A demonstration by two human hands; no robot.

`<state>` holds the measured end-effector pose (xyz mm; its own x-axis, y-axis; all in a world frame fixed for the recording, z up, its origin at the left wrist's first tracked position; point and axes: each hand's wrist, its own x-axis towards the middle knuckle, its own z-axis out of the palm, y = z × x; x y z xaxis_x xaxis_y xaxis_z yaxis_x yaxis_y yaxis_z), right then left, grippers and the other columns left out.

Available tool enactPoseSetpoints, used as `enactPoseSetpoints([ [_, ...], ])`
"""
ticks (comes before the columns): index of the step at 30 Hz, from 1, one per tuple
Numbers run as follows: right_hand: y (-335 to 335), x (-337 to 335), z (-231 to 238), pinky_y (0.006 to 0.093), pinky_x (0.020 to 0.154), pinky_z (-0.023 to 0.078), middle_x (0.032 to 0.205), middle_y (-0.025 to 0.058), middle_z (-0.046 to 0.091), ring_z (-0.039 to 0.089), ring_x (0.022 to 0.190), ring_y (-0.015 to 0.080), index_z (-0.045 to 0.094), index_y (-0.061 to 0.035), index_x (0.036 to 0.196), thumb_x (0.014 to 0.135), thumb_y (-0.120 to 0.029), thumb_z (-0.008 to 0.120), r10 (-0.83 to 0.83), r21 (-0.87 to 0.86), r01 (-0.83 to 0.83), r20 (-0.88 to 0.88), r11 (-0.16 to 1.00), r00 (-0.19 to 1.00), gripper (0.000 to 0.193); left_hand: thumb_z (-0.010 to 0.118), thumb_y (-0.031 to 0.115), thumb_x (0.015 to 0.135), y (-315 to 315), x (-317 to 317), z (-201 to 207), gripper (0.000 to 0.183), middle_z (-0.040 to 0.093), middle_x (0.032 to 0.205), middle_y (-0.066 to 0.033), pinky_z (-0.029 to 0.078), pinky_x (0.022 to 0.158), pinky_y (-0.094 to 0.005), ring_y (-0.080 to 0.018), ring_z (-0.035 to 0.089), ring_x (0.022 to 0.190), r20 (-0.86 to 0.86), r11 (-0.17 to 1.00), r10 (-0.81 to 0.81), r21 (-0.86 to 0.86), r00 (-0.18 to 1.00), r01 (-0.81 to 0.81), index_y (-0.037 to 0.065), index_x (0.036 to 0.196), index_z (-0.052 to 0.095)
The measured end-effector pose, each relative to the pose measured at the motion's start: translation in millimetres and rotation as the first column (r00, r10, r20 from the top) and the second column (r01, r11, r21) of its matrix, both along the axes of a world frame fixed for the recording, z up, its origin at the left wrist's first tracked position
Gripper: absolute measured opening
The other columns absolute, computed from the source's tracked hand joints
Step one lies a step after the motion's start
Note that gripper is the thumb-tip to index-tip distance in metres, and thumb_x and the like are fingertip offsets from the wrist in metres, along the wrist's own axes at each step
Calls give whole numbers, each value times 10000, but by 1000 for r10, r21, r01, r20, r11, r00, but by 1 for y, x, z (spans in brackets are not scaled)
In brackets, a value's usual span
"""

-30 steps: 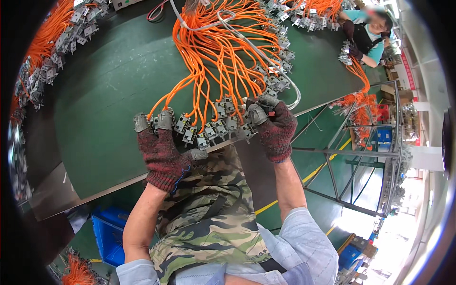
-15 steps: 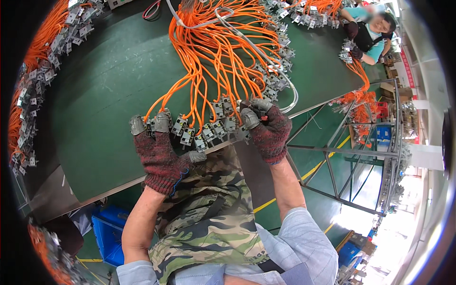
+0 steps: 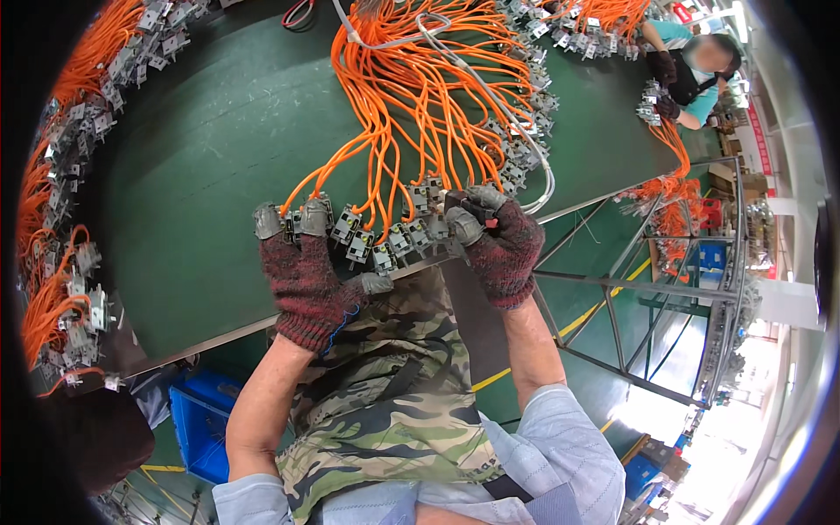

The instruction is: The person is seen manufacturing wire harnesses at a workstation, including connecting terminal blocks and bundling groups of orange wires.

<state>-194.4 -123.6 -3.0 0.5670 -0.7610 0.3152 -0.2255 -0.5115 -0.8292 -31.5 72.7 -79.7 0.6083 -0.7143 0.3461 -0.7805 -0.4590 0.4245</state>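
A row of small grey metal connectors [image 3: 382,256] lies along the near edge of the green-topped table, each on an orange cable [image 3: 376,149]. My left hand [image 3: 306,280], in a dark red knitted glove with grey-taped fingertips, has its fingers apart. Two of its fingertips rest at the left end of the row, either side of a connector, with the thumb by the table edge. Gloved the same way, my right hand [image 3: 503,249] is closed at the row's right end. Its taped thumb and finger pinch something small and dark that I cannot make out.
A grey cable [image 3: 516,118] loops beside the orange bundle. More connector bundles [image 3: 101,118] line the table's left side. A co-worker [image 3: 691,79] handles cables at the far right. A metal frame [image 3: 647,284] stands right of the table; a blue bin [image 3: 197,429] sits below left.
The view has shifted slightly. Orange cables with connectors, blurred below the left table corner before, now lie higher at that corner. My hands keep nearly the same places on the row.
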Motion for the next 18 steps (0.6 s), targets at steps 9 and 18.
enactPoseSetpoints([
  [9,1,2,2,291,741,592,908,84,797,731,801,116,777,-3,1113,883,-63,857,-14,72,18,-49,997,999,251,863,782,646,3,0,6,1319,286,1659,-394,259,1259,-663,-585,285,1544,-22,1000,-12,1,1000,12,97,1669,392],
  [18,1,-17,6,276,732,573,901,45,793,687,772,83,801,-36,1059,859,-38,840,48,260,-37,-37,965,998,203,832,629,766,-5,4,9,1167,338,1677,-300,265,1257,-656,-532,327,1533,34,998,-48,39,998,47,38,1661,372],
])
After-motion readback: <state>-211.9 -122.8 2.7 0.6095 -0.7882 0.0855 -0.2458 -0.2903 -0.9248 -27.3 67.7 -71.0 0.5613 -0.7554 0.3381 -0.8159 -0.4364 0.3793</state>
